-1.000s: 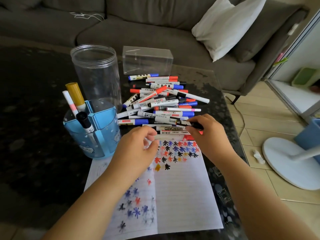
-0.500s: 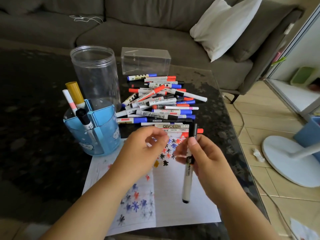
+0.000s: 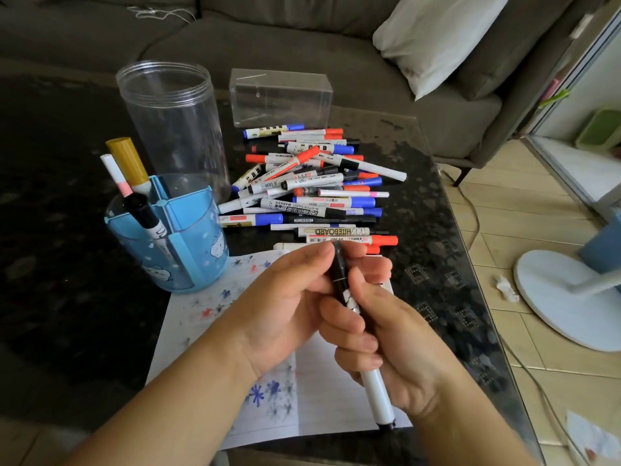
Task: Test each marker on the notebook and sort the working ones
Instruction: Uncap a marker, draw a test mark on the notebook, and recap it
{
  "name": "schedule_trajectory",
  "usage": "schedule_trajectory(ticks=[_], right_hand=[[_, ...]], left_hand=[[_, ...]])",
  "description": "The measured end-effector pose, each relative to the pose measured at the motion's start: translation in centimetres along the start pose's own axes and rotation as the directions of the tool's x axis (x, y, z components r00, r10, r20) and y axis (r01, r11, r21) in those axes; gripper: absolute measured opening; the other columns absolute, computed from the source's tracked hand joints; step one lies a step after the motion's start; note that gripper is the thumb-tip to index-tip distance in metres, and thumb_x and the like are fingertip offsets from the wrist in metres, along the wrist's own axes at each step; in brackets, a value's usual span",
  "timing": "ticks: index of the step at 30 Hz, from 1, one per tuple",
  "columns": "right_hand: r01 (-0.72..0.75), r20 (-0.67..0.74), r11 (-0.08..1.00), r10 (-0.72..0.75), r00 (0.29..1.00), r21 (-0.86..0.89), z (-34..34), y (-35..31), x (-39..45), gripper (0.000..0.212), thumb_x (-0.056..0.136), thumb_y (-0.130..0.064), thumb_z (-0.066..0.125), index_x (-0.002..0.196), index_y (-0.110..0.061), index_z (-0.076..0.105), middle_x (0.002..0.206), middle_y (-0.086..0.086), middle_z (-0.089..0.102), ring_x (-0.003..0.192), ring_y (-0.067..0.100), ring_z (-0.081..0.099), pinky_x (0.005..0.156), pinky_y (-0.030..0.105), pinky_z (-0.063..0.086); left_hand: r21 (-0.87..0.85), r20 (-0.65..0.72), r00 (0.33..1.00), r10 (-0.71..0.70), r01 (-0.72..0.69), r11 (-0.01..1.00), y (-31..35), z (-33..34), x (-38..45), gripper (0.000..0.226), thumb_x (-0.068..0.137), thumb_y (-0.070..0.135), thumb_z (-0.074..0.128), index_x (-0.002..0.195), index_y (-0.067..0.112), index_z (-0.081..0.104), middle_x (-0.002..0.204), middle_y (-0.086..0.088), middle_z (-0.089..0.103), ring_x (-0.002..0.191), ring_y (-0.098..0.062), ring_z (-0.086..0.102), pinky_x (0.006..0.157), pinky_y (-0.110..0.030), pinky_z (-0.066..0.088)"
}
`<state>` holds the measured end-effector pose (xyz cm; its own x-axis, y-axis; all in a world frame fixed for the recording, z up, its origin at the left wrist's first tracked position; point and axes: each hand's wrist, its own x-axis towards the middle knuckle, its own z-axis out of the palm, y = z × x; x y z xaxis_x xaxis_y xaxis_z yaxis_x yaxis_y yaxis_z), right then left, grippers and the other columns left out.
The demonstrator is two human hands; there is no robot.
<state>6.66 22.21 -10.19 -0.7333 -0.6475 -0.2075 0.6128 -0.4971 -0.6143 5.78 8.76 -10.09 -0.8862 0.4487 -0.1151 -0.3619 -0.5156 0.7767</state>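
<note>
Marker (image 3: 356, 317) gripped at barrel by right hand (image 3: 386, 344); cap (image 3: 339, 264) pinched by left hand (image 3: 289, 304). Cap best pulled straight off, w/ barrel kept steady over notebook (image 3: 322, 391).

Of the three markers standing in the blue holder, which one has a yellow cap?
The thick marker with the yellow cap, at the holder's back; the others are thin pink-white and black-capped.

Marker pile (image 3: 312, 186) and blue holder (image 3: 188, 243) crowd the notebook's (image 3: 329, 398) far edge
</note>
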Motion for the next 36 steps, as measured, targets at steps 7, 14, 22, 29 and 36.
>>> schedule_trajectory(ticks=[7, 14, 22, 29, 36], right_hand=[[0.031, -0.249, 0.667, -0.321, 0.914, -0.745, 0.4, 0.7, 0.2, 0.037, 0.097, -0.031, 0.040, 0.063, -0.019, 0.048, 0.052, -0.009, 0.040, 0.042, 0.005, 0.030, 0.041, 0.018, 0.026], [-0.122, 0.056, -0.261, -0.583, 0.811, -0.958, -0.9, 2.2, 0.3, 0.028, 0.094, -0.040, 0.042, 0.075, -0.021, 0.050, 0.057, -0.009, 0.048, 0.052, 0.011, 0.037, 0.045, 0.022, 0.026], [-0.068, -0.341, 0.660, -0.294, 0.893, -0.748, -0.7, -0.4, -0.5, 0.024, 0.100, -0.011, 0.038, 0.097, -0.017, 0.060, 0.075, -0.001, 0.069, 0.061, 0.011, 0.053, 0.061, 0.020, 0.048], [0.170, -0.344, 0.931, -0.284, 0.895, -0.324, -1.9, -1.4, -0.8, 0.022, 0.085, -0.013, 0.050, 0.095, -0.006, 0.068, 0.087, 0.023, 0.069, 0.061, 0.017, 0.063, 0.060, 0.022, 0.055], [0.168, -0.310, 0.788, -0.416, 0.855, -0.592, -3.4, -0.9, -0.5, 0.008, 0.084, -0.019, 0.064, 0.086, -0.012, 0.063, 0.072, 0.009, 0.065, 0.064, 0.012, 0.058, 0.062, 0.020, 0.050]], left_hand=[[0.165, -0.227, 0.969, 0.097, -0.060, 0.984, -0.8, 0.5, 0.4, 0.021, 0.075, 0.033, 0.051, 0.077, 0.015, 0.061, 0.101, -0.008, 0.072, 0.080, -0.012, 0.068, 0.065, -0.022, 0.048], [0.148, -0.548, 0.817, 0.181, -0.118, 0.982, -0.6, -0.8, 1.1, 0.017, 0.082, 0.027, 0.059, 0.075, 0.014, 0.066, 0.093, -0.006, 0.074, 0.093, -0.012, 0.069, 0.064, -0.020, 0.054], [0.423, -0.543, 0.802, 0.250, 0.003, 0.906, -0.3, -1.3, 0.4, 0.016, 0.077, 0.037, 0.065, 0.088, 0.028, 0.070, 0.080, 0.018, 0.071, 0.077, 0.009, 0.063, 0.084, -0.026, 0.047], [0.679, -0.508, 0.803, 0.311, 0.151, 0.719, -0.1, -2.4, 0.3, 0.004, 0.083, 0.035, 0.067, 0.084, 0.033, 0.070, 0.078, 0.019, 0.071, 0.075, 0.005, 0.064, 0.073, -0.020, 0.048], [0.827, -0.386, 0.852, 0.353, 0.150, 0.543, -0.3, -2.6, 0.4, 0.007, 0.076, 0.026, 0.076, 0.081, 0.030, 0.071, 0.071, 0.010, 0.068, 0.062, 0.002, 0.060, 0.059, -0.014, 0.047]])
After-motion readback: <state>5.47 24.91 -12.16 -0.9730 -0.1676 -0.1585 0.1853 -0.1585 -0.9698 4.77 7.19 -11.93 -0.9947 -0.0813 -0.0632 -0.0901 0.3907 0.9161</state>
